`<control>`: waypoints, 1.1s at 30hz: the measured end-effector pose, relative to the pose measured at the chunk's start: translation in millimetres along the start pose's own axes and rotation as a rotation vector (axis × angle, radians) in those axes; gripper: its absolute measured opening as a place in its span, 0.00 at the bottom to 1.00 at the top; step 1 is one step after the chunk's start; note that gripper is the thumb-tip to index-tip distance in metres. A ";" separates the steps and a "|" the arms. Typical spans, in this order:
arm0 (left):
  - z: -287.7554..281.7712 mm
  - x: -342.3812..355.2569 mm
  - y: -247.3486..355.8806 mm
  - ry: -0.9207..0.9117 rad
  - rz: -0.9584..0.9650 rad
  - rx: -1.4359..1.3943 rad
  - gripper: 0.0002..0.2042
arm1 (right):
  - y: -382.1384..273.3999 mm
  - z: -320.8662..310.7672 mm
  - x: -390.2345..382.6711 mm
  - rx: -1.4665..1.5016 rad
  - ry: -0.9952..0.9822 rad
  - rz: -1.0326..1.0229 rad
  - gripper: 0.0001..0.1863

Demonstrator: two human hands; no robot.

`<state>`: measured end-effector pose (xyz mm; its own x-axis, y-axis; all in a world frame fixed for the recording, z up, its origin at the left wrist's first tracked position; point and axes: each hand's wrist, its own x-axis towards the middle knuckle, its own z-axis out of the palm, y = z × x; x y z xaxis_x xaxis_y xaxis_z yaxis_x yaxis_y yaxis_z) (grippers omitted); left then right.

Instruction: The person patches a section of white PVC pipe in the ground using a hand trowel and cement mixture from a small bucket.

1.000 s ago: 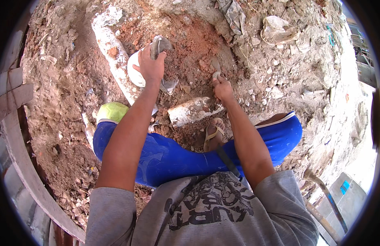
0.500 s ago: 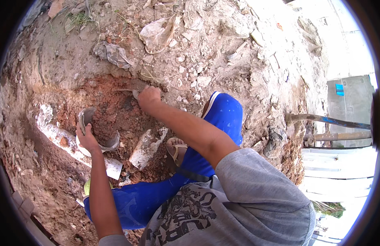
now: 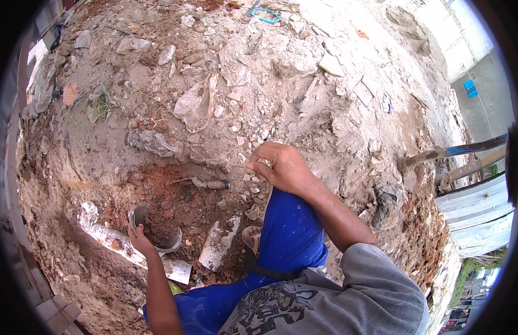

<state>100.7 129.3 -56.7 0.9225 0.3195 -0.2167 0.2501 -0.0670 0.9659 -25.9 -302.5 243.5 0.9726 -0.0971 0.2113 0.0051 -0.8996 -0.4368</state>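
My left hand [image 3: 140,240] grips the rim of a curved pale container [image 3: 174,241], whose wall looks cut or broken and whose inside is dark with soil. My right hand [image 3: 281,166] is raised above my right knee, thumb and fingers pinched together; I cannot make out whether something small is between them. Below it, a trowel [image 3: 211,183] lies on the reddish dug soil, its thick handle toward the right hand and its thin blade to the left.
A white crusted pipe-like piece [image 3: 116,241] lies left of the container. A whitish block [image 3: 220,243] lies near my sandalled foot [image 3: 252,237]. Crumpled plastic [image 3: 196,106] and rubble cover the slope beyond. Two poles [image 3: 454,152] stick out at the right.
My right hand has let go of the trowel and moved right, up over the knee. The left hand stays on the container. The view has shifted, showing more of the slope.
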 end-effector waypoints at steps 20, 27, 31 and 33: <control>13.1 2.5 0.8 0.138 -0.024 0.022 0.32 | 289.3 -30.9 409.6 -0.564 0.336 0.236 0.26; 13.1 14.5 -1.9 0.065 -0.070 -0.003 0.34 | 395.7 -20.6 527.2 -0.558 0.186 0.306 0.25; 24.6 19.2 8.4 0.103 -0.078 0.200 0.33 | 504.6 -2.1 535.2 -1.026 0.094 -0.480 0.25; 8.7 17.5 4.4 0.136 -0.039 0.308 0.33 | 543.1 -8.0 570.4 -1.048 -0.125 -0.473 0.23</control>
<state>120.5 126.4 -57.5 0.8679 0.4494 -0.2114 0.3804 -0.3278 0.8648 529.7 -849.9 133.8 0.9413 0.3342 0.0466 0.2368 -0.7525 0.6146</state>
